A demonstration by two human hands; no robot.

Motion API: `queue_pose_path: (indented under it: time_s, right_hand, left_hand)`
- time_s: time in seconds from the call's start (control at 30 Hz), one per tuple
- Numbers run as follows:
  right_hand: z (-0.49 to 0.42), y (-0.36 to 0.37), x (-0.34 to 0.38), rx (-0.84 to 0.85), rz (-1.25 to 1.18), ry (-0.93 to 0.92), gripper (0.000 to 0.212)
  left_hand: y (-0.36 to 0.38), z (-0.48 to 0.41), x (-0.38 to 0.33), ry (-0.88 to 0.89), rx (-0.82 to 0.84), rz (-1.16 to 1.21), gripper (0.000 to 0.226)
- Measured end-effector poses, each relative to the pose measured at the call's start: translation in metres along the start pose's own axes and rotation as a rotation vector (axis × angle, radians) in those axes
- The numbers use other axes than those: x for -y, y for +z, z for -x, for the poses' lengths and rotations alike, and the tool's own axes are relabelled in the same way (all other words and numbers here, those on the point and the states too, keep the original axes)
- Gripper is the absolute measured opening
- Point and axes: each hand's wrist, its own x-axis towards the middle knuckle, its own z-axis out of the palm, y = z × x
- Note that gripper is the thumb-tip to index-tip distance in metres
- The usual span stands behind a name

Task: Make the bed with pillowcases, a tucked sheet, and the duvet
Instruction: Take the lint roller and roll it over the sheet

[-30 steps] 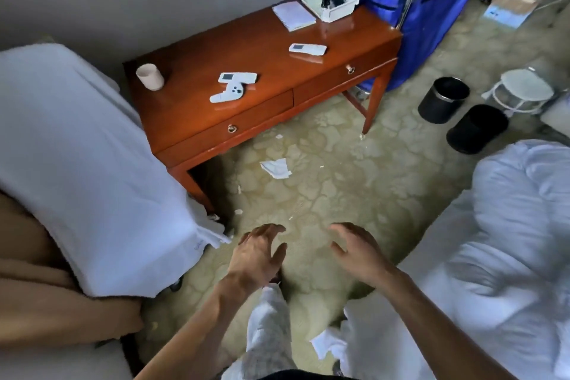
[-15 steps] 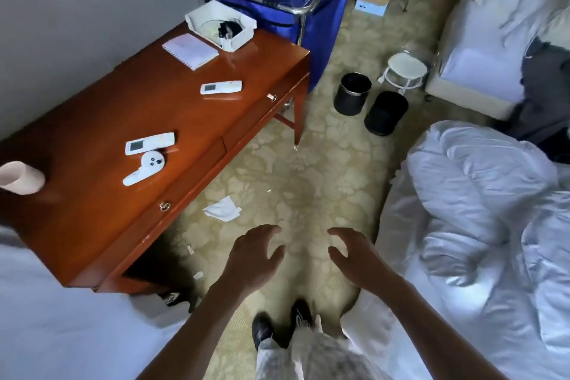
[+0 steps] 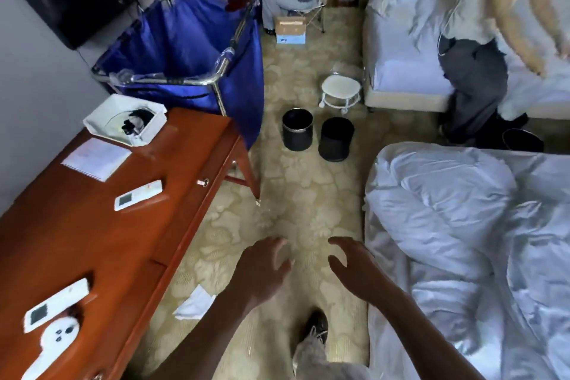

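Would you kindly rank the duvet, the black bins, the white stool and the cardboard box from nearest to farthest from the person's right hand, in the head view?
From the right hand:
1. duvet, crumpled just to its right.
2. black bins, straight ahead, side by side.
3. white stool, just beyond the bins.
4. cardboard box, farthest back, slightly left.
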Motion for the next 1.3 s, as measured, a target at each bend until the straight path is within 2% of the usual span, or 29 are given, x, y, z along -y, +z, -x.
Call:
queue_pose_path:
  time_s: [0.2, 0.43, 0.57, 0.8, 1.07, 1.3]
  right_hand:
    - [-0.059, -0.064, -0.022, -0.111, -0.050, 0.096, 0.045]
    - [-0.125, -0.112, -0.047, -0.146, -0.089, 0.221, 0.045]
    - [-0.182, -0.129, -0.056, -0.194, -0.201, 0.323, 0.031]
    - [-0.287, -0.180, -0.049, -0.238, -0.228, 0.455, 0.044]
    - [-0.345, -0.244, -0.060, -0.402, -0.235, 0.621, 0.038]
    - [-0.396, -0.289, -0.127, -0.482, -0.262, 0.689, 0.043]
  left_hand:
    - [-0.023, -0.103, -0.037, 0.068, 0.097, 0.008, 0.053]
    - [-0.044, -0.227, -0.064, 0.160, 0.181, -0.011, 0.050]
    - [-0.055, -0.306, -0.064, 0.227, 0.244, -0.005, 0.052]
    - [-0.092, -0.449, -0.060, 0.328, 0.354, -0.048, 0.053]
    - [-0.116, -0.569, -0.142, 0.589, 0.432, -0.121, 0.048]
    - [-0.093, -0.667, -0.221, 0.707, 0.491, -0.216, 0.048]
